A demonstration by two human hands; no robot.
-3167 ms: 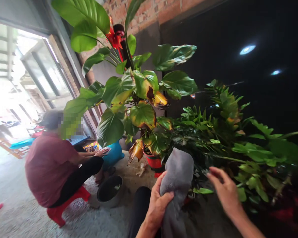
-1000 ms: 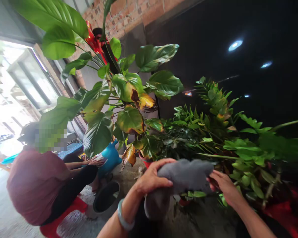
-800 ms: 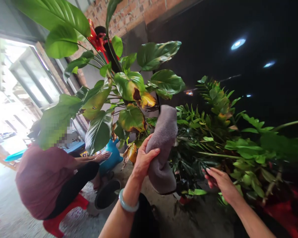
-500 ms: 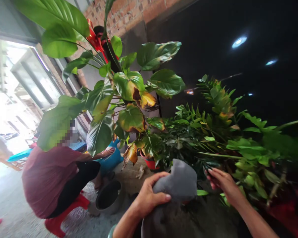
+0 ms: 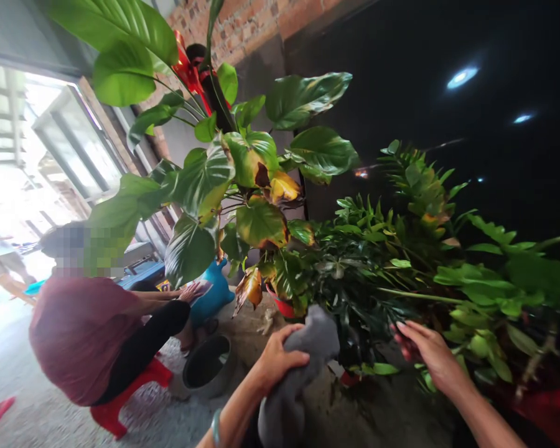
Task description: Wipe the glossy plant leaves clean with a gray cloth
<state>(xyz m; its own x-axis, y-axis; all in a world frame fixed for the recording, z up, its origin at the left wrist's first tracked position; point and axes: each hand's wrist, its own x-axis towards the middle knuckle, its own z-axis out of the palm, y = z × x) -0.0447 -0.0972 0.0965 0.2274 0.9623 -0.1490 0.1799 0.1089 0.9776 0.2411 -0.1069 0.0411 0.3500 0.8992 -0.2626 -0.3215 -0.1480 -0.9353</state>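
Note:
My left hand is closed around a grey cloth, which bunches up above the thumb and hangs down below the wrist. To the right, my right hand has its thumb and forefinger pinched at the tip of a dark green leaf; its other fingers are curled and slightly blurred. That leaf belongs to a dense, dark-leaved plant between and beyond my hands. Below it, part of a reddish pot shows.
A tall plant with big, partly browned leaves stands ahead in a red pot. More foliage crowds the right side. At left, a person sits on a red stool beside a dark bucket and a blue object.
My left hand has shifted slightly left with the cloth, which has folded over from a spread, upright shape. My right hand stays by the leaf. The seated person's arms have moved.

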